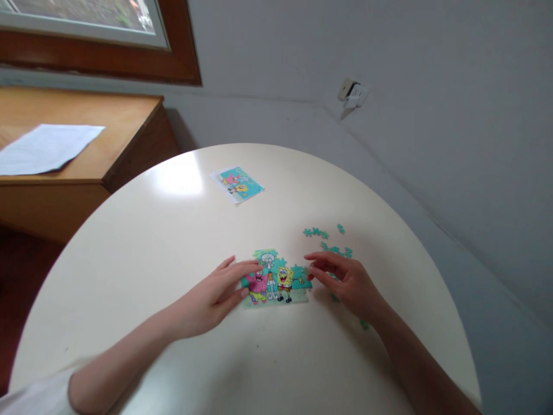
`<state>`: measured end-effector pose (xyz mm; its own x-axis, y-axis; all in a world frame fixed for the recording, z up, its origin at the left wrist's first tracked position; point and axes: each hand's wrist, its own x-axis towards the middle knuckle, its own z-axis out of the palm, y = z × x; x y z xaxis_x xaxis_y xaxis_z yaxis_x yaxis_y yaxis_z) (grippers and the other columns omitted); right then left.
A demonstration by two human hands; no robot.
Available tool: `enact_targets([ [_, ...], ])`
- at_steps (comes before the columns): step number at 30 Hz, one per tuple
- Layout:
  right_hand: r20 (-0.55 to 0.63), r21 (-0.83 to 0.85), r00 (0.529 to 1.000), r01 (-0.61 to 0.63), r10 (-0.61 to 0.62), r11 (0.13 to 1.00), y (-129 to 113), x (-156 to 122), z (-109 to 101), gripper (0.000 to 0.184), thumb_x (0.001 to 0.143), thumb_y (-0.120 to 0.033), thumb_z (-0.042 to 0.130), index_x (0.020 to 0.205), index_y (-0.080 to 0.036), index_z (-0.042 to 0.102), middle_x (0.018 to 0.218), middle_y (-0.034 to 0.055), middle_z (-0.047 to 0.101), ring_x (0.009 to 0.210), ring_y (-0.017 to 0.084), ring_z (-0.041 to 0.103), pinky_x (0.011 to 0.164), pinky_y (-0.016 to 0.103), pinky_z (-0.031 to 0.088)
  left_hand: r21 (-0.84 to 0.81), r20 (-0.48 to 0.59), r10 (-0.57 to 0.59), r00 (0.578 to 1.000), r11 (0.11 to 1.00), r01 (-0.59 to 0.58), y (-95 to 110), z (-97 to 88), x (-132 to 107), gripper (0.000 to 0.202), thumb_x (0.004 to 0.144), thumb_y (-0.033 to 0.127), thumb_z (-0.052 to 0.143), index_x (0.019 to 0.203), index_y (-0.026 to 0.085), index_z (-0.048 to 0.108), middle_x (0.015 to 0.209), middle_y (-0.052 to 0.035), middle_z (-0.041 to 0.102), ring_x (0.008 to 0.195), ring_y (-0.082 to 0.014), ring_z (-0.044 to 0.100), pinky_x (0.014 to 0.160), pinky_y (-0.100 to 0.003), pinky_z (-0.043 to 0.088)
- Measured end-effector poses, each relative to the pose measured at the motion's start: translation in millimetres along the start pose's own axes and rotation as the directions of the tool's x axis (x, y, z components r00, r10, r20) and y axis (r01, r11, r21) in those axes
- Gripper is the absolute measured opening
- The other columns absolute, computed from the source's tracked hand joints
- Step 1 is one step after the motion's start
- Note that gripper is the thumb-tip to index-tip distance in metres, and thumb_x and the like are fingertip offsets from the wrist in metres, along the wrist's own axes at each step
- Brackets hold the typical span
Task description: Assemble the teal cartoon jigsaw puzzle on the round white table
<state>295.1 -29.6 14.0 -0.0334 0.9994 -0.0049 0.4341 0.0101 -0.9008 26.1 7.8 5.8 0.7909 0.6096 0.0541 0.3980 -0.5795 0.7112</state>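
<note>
A partly joined jigsaw puzzle (272, 288) lies on the table, showing a pink starfish, a tall pale figure and a yellow sponge character on teal. Its top and right edges are uneven. My left hand (220, 291) rests at the puzzle's left edge, fingers apart, with the fingertips touching the starfish part. At the right edge, my right hand (339, 279) has its thumb and fingers drawn together on what looks like a small puzzle piece, mostly hidden by the fingertips. Loose teal puzzle pieces (316, 232) lie beyond and partly under my right hand.
The round white table (142, 242) fills the middle. A printed reference picture (238, 183) lies toward its far side. One stray piece (364, 324) is below my right forearm. At left stands a wooden desk (129, 109) with white paper (47, 150). A wall socket (353, 94) is behind.
</note>
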Motion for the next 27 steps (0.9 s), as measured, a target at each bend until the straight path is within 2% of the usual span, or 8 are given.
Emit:
enact_targets([
  [3,0.015,0.028,1.000,-0.006,0.005,1.000,-2.6,-1.2,6.7,0.023,0.072,-0.040,0.062,0.078,-0.018,0.066,0.070,0.0053,0.068,0.065,0.017,0.065,0.065,0.029,0.054,-0.100,-0.026,-0.045,0.999,0.994,0.042,-2.0,1.6,0.8,0.036,0.090,0.020,0.034,0.126,0.024,0.039,0.130,-0.0064,0.050,0.117,-0.0168,0.049,0.110,-0.048,0.020],
  [8,0.033,0.118,0.999,-0.025,0.021,0.993,-8.3,-7.3,22.9,0.022,0.073,-0.040,0.062,0.072,-0.018,0.063,0.076,0.0062,0.068,0.075,0.018,0.065,0.070,0.031,0.053,-0.339,-0.190,-0.078,0.979,0.941,0.009,-6.9,9.0,3.7,0.029,0.089,0.026,0.040,0.115,0.018,0.050,0.125,-0.0126,0.052,0.113,-0.0199,0.051,0.094,-0.039,0.044],
  [11,0.014,0.090,0.999,0.034,-0.036,0.995,-15.3,-14.3,37.8,0.016,0.075,-0.034,0.061,0.069,-0.019,0.062,0.093,0.0076,0.066,0.094,0.019,0.060,0.084,0.033,0.047,-0.366,-0.300,-0.078,0.951,0.930,-0.038,-3.5,10.4,5.7,0.023,0.088,0.029,0.043,0.101,0.017,0.058,0.115,-0.0132,0.057,0.105,-0.0194,0.055,0.088,-0.035,0.048],
  [13,-0.016,0.073,0.999,0.052,-0.051,0.996,-20.7,-18.6,48.0,0.014,0.075,-0.032,0.060,0.068,-0.019,0.061,0.089,0.0065,0.065,0.088,0.018,0.060,0.079,0.031,0.047,-0.332,-0.340,-0.061,0.938,0.941,-0.059,2.1,9.2,5.9,0.022,0.088,0.030,0.043,0.092,0.016,0.060,0.106,-0.0118,0.060,0.099,-0.0183,0.058,0.085,-0.033,0.048],
  [16,-0.027,0.124,1.000,-0.004,0.007,0.992,-27.6,-22.5,60.7,0.014,0.074,-0.033,0.060,0.069,-0.019,0.061,0.071,0.0030,0.063,0.068,0.015,0.057,0.064,0.027,0.047,-0.296,-0.304,-0.010,0.953,0.951,-0.085,10.9,7.4,4.1,0.021,0.087,0.031,0.046,0.091,0.016,0.061,0.095,-0.0094,0.063,0.090,-0.0169,0.059,0.081,-0.031,0.049],
  [19,-0.008,0.239,0.996,-0.085,0.090,0.967,-31.7,-23.5,69.5,0.016,0.070,-0.034,0.063,0.068,-0.019,0.060,0.066,0.0015,0.062,0.063,0.014,0.057,0.059,0.025,0.047,-0.336,-0.233,0.013,0.972,0.937,-0.093,16.2,9.5,1.9,0.021,0.086,0.031,0.050,0.090,0.015,0.062,0.087,-0.0078,0.064,0.083,-0.0158,0.059,0.076,-0.029,0.048],
  [23,0.026,0.322,0.994,-0.113,0.110,0.940,-31.8,-23.6,77.0,0.016,0.069,-0.033,0.065,0.066,-0.018,0.060,0.064,0.0008,0.062,0.060,0.013,0.058,0.058,0.024,0.048,-0.387,-0.204,-0.057,0.977,0.922,-0.027,19.4,14.6,2.1,0.020,0.085,0.028,0.049,0.078,0.014,0.062,0.075,-0.0049,0.061,0.071,-0.0130,0.055,0.068,-0.025,0.046],
  [27,0.035,0.272,0.998,-0.056,0.049,0.961,-28.6,-24.7,78.6,0.012,0.073,-0.030,0.062,0.069,-0.018,0.063,0.067,0.0013,0.065,0.063,0.014,0.061,0.060,0.024,0.050,-0.448,-0.197,-0.169,0.966,0.892,0.064,20.6,11.8,4.5,0.020,0.081,0.026,0.048,0.067,0.014,0.057,0.065,-0.0008,0.053,0.060,-0.0098,0.045,0.057,-0.022,0.039],
])
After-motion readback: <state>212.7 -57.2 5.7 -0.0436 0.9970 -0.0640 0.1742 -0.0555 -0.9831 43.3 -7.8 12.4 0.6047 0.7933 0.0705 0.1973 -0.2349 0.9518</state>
